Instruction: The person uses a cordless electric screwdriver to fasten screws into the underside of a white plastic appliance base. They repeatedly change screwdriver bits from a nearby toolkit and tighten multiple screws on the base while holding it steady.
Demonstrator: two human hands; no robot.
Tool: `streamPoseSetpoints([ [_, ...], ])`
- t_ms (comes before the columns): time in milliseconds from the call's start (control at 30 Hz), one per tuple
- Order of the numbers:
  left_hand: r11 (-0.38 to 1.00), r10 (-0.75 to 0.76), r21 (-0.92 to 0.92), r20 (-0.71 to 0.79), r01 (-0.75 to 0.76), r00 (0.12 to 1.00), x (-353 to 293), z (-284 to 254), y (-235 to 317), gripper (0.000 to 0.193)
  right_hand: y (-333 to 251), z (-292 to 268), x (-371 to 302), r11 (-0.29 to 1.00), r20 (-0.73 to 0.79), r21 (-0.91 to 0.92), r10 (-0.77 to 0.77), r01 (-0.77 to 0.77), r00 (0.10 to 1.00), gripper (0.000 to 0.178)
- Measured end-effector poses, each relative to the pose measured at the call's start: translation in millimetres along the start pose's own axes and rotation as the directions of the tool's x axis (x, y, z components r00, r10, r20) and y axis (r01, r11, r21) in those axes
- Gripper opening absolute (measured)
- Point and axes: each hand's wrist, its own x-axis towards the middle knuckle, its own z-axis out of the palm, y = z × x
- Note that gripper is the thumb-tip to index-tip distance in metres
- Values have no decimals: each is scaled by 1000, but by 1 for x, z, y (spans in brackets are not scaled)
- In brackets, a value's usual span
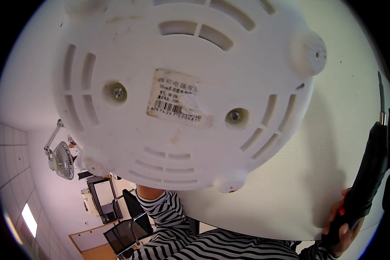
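Note:
A round white plastic appliance base [138,130] fills the upper middle, its underside turned toward me. It has curved vent slots, stubby feet and two recessed screws, the left screw [118,92] and the right screw [235,115]. Between them is a torn, stained label [175,95] with a barcode. My left forearm [151,192] runs up behind the base, which hides that hand and its fingers. At the lower right, my right hand [346,234] is closed around the black handle of an electric screwdriver [365,173] with a red button. Its thin bit points up, apart from the base.
A pale table [264,208] lies beneath the base and the screwdriver. Dark items crowd the right rim of the picture. To the left are a mesh-backed chair [125,234], a caged lamp on an arm [61,161] and a dark-framed stand [103,197].

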Motion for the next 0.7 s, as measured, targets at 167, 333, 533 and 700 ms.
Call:
streamPoseSetpoints([
  [167, 1000, -7, 1, -9, 7, 1000, 1, 2, 4, 64, -15, 2, 7, 987, 203, 161, -3, -30, 979, 54],
  [333, 1000, -15, -1, -15, 15, 1000, 2, 5, 7, 65, -14, -2, 3, 986, 173, 133, 75, -99, 982, 66],
  [533, 1000, -22, -1, -16, 22, 1000, 2, 6, 13, 65, -19, -1, 3, 990, 183, 102, 77, -97, 980, 66],
  [700, 1000, -24, -4, -10, 24, 1000, 4, 6, 14, 65, -16, 0, 2, 985, 181, 113, 106, -128, 978, 69],
])
